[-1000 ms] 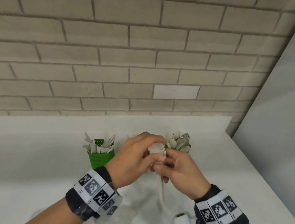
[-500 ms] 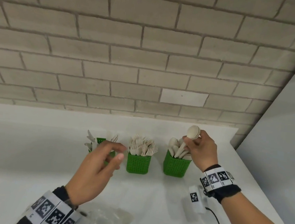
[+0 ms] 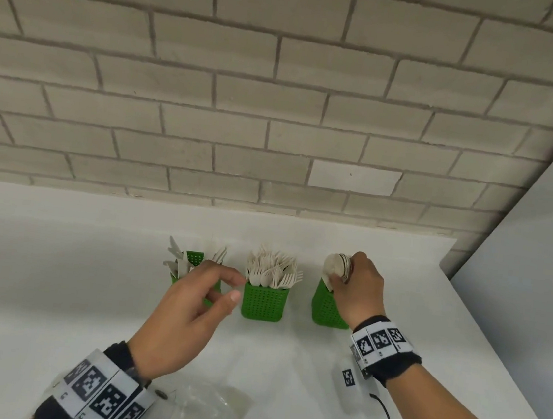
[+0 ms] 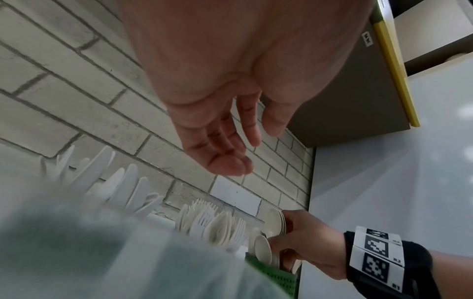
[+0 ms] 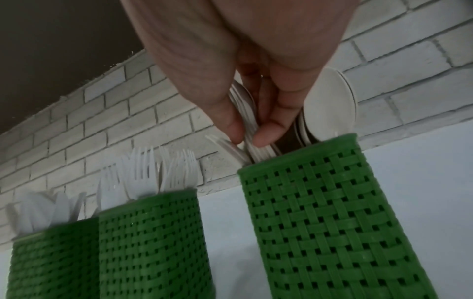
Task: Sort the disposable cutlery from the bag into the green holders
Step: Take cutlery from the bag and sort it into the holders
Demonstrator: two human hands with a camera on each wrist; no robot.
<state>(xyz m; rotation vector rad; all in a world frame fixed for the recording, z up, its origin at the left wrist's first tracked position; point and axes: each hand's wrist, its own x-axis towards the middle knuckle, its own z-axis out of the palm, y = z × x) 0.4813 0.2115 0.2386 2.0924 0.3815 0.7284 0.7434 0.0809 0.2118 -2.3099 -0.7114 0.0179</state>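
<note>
White spoons (image 5: 252, 129) pinched by right hand (image 3: 357, 289).

A wall of pale grey-beige bricks (image 3: 280, 106) in running bond fills the upper half of the head view, with 1 smoother, whiter brick (image 3: 354, 178) low on the right. A white countertop (image 3: 37, 268) meets the wall's base and runs toward the viewer. A plain light grey panel (image 3: 536, 273) stands on the right. From the left wrist, a dark cabinet (image 4: 345, 97) with a yellow edge hangs overhead. The light is soft and even.
</note>
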